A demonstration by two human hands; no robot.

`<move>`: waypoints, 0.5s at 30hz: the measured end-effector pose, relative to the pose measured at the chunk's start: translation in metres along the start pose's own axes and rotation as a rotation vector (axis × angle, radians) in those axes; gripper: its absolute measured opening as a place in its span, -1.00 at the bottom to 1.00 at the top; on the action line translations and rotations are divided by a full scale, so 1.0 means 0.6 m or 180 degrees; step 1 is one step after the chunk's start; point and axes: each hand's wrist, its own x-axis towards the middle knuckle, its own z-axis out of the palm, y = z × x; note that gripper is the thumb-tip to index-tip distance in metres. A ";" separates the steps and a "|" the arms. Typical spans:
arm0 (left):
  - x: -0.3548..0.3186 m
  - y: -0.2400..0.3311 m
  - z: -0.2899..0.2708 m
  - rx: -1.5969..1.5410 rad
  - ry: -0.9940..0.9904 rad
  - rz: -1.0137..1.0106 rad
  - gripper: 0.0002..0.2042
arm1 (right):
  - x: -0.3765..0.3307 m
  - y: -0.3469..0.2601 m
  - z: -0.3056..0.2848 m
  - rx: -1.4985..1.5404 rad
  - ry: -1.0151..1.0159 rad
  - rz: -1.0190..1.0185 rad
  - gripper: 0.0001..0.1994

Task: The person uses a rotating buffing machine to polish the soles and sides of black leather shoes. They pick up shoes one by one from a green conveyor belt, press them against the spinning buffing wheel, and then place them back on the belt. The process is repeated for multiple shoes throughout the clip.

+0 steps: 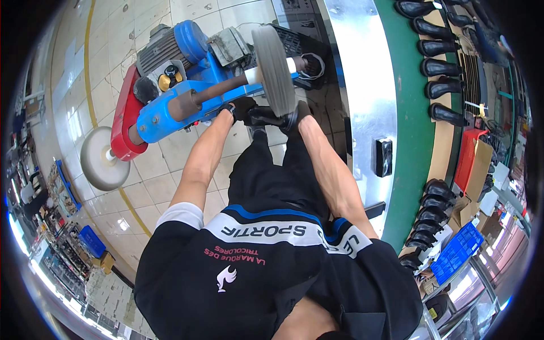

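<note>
The person is standing at a blue machine (pixel 170 107) and looking down at both hands. The left hand (pixel 238 107) is wearing a dark glove and is closing around one end of a black shoe (pixel 266 117). The right hand (pixel 300 110) is gripping the other end of the same shoe, so both hands are wrapping tightly around it. The shoe is sitting right under a grey wheel (pixel 273 62) on the machine, and it is pressing against the bottom edge of the wheel. The wheel is standing upright on a long bar (pixel 226 88) that is sticking out of the machine. A red cover (pixel 126 113) is sitting on the far left side of the machine, and a round white pad (pixel 102 158) is hanging just beside it. The floor (pixel 164 175) under the machine is showing pale tiles. On the right, a long green surface (pixel 411 141) is running by, and many more black shoes (pixel 445 90) are lying in a row on it. A blue crate (pixel 456 252) is sitting near the lower end of that row.
</note>
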 end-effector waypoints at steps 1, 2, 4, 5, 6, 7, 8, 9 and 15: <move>-0.009 -0.018 0.023 -0.0127 0.0266 0.0000 -0.74 | 0.008 -0.003 0.012 0.0633 0.0243 0.0421 -0.45; -0.009 -0.015 0.029 -0.0078 0.0098 -0.0086 -0.75 | 0.018 0.001 0.012 0.1307 0.0538 0.0852 -0.45; -0.011 -0.005 0.040 0.0054 -0.0261 -0.0243 -0.76 | 0.052 0.026 -0.008 0.2396 0.0826 0.1536 -0.44; -0.022 -0.022 0.065 -0.0079 -0.0310 -0.0082 -0.71 | 0.076 0.044 -0.015 0.2742 0.0804 0.1813 -0.42; -0.017 0.027 0.044 -0.0294 -0.0345 -0.0050 -0.68 | 0.077 0.075 -0.045 0.2713 0.0595 0.1642 -0.45; -0.027 0.037 0.057 -0.0393 -0.0310 -0.0058 -0.66 | 0.061 0.083 -0.053 0.2547 0.0261 0.1433 -0.48; -0.034 0.043 0.076 -0.0496 -0.0278 -0.0044 -0.63 | 0.040 0.096 -0.060 0.2380 -0.0042 0.1216 -0.50; -0.036 0.074 0.078 -0.1185 -0.0036 0.0020 -0.55 | 0.015 0.116 -0.072 0.2499 -0.0086 0.0615 -0.47; -0.010 0.353 0.013 -0.2310 0.1455 0.0664 -0.48 | -0.351 0.131 -0.171 0.2121 0.1204 -0.1418 -0.48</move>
